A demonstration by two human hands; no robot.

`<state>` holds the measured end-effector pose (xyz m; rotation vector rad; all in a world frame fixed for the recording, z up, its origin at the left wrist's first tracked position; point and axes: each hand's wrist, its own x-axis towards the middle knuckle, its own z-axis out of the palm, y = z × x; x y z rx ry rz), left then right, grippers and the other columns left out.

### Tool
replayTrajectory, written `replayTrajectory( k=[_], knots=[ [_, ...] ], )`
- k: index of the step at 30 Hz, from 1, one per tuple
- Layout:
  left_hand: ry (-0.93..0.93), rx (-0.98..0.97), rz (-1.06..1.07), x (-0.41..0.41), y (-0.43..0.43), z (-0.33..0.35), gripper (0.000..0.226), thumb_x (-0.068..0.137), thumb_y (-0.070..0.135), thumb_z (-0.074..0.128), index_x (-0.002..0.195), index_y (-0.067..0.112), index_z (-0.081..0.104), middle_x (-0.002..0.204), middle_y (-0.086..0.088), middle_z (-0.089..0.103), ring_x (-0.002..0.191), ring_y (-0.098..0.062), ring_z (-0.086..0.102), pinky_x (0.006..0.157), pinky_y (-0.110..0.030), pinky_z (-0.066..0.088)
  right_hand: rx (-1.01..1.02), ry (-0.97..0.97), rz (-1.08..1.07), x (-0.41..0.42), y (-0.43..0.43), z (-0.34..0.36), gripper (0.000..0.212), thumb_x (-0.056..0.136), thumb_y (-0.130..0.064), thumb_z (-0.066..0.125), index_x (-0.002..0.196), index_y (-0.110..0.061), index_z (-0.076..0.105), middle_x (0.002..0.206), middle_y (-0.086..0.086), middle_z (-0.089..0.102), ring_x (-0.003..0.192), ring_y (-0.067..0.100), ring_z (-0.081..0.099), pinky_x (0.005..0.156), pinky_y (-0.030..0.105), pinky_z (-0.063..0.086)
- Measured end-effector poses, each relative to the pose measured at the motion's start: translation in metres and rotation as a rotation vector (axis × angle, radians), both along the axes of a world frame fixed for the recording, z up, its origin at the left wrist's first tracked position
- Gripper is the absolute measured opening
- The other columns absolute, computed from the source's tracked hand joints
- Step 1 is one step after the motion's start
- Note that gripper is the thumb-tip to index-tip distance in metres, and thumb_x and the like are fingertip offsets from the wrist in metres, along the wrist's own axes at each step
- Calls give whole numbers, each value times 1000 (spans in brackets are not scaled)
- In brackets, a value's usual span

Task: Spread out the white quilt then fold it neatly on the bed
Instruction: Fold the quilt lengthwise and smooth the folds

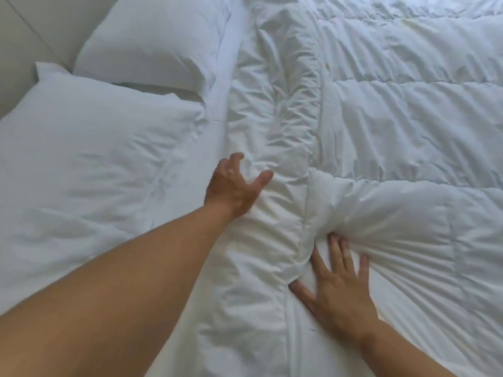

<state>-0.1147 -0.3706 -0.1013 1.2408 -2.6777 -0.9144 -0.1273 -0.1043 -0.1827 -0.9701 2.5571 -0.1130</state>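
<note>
The white quilt covers the middle and right of the bed, stitched in wide panels and heavily wrinkled. Its bunched edge runs as a ridge from the top centre down to the bottom. My left hand reaches out over that ridge with fingers spread and curled, holding nothing. My right hand lies flat on the quilt near the bottom, fingers apart, pressing into the fabric so that creases fan out to the right.
Two white pillows lie at the left: a near pillow and a far pillow behind it. A strip of white sheet shows between pillows and quilt. A pale headboard fills the top left corner.
</note>
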Motion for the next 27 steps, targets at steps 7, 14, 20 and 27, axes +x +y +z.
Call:
replayTrajectory(
  k=[7,14,20,27],
  knots=[
    [-192,353,123,-98,-6,-22,98,77,67,69,144,2,37,140,-14,54,126,-32,54,98,-33,44,18,39,-8,-8,-4,-15,94,83,-90,8,160,-37,-4,170,7,-1,156,23,-6,121,62,1],
    [-67,-10,182,-33,-48,-11,69,84,54,69,129,7,46,128,-17,59,119,-38,55,96,-40,44,-45,33,-27,-5,1,-2,90,86,-87,22,159,-35,24,169,6,14,156,25,12,120,64,12],
    [-230,249,195,-74,-62,-8,86,76,48,75,139,9,33,133,-14,53,120,-36,55,99,-42,48,-243,194,-59,-80,-30,30,86,84,-86,27,151,-33,38,165,6,26,152,28,23,120,63,14],
    [89,427,447,-182,-118,-12,125,61,84,63,155,12,22,148,-11,46,130,-38,49,109,-49,41,-103,174,-181,-154,-76,-20,90,85,-84,18,160,-38,5,170,0,2,156,21,0,121,61,1]
  ],
)
